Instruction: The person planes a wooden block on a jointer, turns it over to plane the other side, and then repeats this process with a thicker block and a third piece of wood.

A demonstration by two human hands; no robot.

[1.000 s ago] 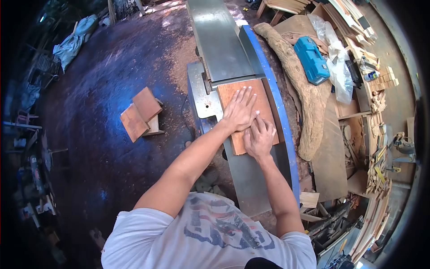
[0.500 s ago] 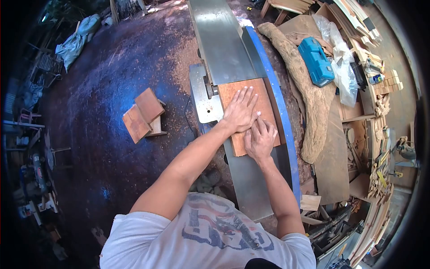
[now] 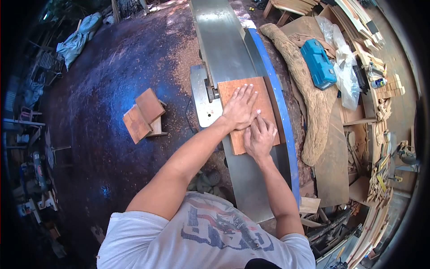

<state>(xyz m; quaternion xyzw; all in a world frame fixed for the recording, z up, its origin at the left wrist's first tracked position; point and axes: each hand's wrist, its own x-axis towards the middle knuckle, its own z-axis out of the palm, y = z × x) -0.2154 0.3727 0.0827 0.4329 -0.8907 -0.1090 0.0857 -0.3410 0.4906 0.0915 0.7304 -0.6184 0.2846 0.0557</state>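
Note:
A reddish-brown wooden board (image 3: 265, 96) lies flat on the metal bed of a jointer (image 3: 219, 40), close beside its blue-edged fence (image 3: 274, 74). My left hand (image 3: 241, 107) is spread over the middle of the board, palm down with fingers stretched forward. Behind it and to the right, my right hand (image 3: 260, 136) presses on the board near its rear end with fingers bent. The right thumb reaches up beside the left hand. The cutter area under the board is hidden.
Left of the machine, wooden pieces (image 3: 142, 117) sit stacked on the floor among shavings (image 3: 181, 62). On the right are a thick log (image 3: 309, 98), a blue tool case (image 3: 319, 65), clear plastic (image 3: 347, 67) and shelves with lumber offcuts (image 3: 385, 110).
The board and both hands have shifted slightly forward along the bed. The hands keep about the same places on the board, and the view has moved a little.

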